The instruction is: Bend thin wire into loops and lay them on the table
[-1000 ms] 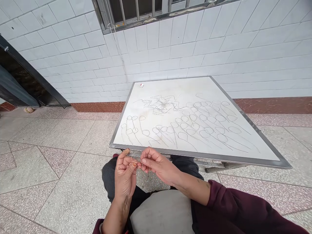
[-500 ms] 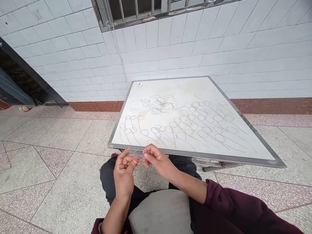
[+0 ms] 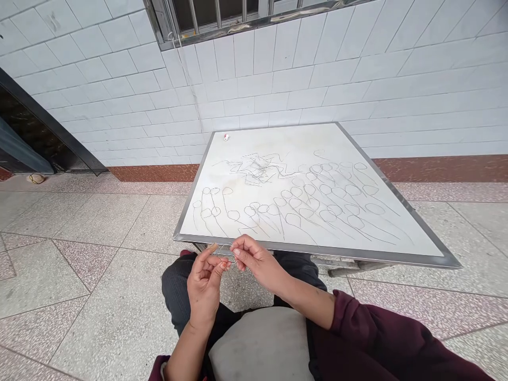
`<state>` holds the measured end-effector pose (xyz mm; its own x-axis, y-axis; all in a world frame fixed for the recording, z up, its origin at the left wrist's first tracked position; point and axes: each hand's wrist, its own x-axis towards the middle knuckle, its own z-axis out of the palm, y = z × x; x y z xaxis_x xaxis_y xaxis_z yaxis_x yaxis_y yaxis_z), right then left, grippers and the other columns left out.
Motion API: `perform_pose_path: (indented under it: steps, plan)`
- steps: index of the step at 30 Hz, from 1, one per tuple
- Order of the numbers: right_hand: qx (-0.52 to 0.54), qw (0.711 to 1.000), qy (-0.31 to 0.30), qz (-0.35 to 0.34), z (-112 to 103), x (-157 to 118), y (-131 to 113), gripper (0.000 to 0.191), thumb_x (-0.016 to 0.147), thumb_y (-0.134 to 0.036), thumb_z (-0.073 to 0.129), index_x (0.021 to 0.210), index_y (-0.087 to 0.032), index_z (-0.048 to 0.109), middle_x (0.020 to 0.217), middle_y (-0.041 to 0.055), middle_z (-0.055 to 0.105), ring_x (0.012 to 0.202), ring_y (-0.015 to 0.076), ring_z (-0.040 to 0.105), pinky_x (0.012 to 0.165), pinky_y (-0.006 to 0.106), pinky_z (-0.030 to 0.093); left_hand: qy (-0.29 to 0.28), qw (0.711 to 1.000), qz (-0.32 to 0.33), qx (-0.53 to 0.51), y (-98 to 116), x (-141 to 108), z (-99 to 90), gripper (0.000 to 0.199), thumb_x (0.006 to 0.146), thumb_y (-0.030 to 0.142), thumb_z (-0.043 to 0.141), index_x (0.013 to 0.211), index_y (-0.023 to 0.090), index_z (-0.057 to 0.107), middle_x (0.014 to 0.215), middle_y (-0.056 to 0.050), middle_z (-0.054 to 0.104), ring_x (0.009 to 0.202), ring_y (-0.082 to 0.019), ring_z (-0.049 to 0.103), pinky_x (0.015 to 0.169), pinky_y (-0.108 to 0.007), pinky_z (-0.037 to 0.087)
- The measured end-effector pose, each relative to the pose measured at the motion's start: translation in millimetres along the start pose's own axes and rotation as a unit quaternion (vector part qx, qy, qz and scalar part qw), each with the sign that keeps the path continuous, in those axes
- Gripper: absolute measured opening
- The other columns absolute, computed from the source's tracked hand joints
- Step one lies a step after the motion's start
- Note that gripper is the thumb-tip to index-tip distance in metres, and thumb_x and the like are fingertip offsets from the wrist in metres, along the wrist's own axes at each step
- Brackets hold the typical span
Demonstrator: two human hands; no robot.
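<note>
My left hand and my right hand are held close together above my lap, just in front of the table's near edge. Their fingertips pinch a thin wire bent into a small loop, which is faint against the floor. Beyond them lies a white-topped table with a steel rim. Many wire loops with long tails lie in rows on it, and a tangled wire pile lies towards the back.
A small red-and-white item sits at the table's far corner. White tiled wall and a barred window stand behind. A grey cushion rests on my dark trousers. Speckled tile floor surrounds the table.
The whole view has drifted slightly left and upward. My hands stay together on the wire, with my left fingers shifted a little around the loop.
</note>
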<state>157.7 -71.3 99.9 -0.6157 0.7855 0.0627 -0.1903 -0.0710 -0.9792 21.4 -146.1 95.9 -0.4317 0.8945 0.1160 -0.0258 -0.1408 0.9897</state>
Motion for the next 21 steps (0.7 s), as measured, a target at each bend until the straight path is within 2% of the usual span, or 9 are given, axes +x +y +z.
perform_pose_path:
  steps: [7,13,21]
  plan:
    - [-0.010,1.000,0.006,0.006,-3.3,2.9,2.7,0.025,0.089,-0.046,0.051,0.091,-0.021,0.051,0.066,-0.0058,0.045,0.057,0.0097,0.043,0.059,0.026,0.036,-0.010,1.000,-0.012,-0.006,-8.4,-1.5,3.4,0.040,0.078,0.024,0.070,0.116,0.022,0.059,0.077,0.001,0.067,0.079,-0.014,0.065,0.081,-0.028,0.049]
    - [-0.053,0.998,0.012,0.009,-6.7,2.7,-0.3,0.022,0.089,-0.044,0.051,0.090,-0.022,0.052,0.068,-0.0052,0.046,0.058,0.0098,0.044,0.059,0.025,0.037,-0.014,0.998,-0.044,-0.043,-14.7,3.3,8.5,0.050,0.079,0.024,0.069,0.125,0.021,0.050,0.079,0.001,0.067,0.076,-0.013,0.064,0.081,-0.030,0.049]
    - [-0.076,0.997,0.012,0.007,-13.2,2.8,6.1,0.020,0.090,-0.040,0.050,0.093,-0.022,0.057,0.069,-0.0044,0.048,0.059,0.0098,0.045,0.060,0.024,0.038,-0.061,0.997,-0.050,0.019,-16.7,4.6,5.6,0.052,0.080,0.026,0.067,0.129,0.022,0.050,0.076,0.002,0.066,0.070,-0.012,0.060,0.077,-0.028,0.049]
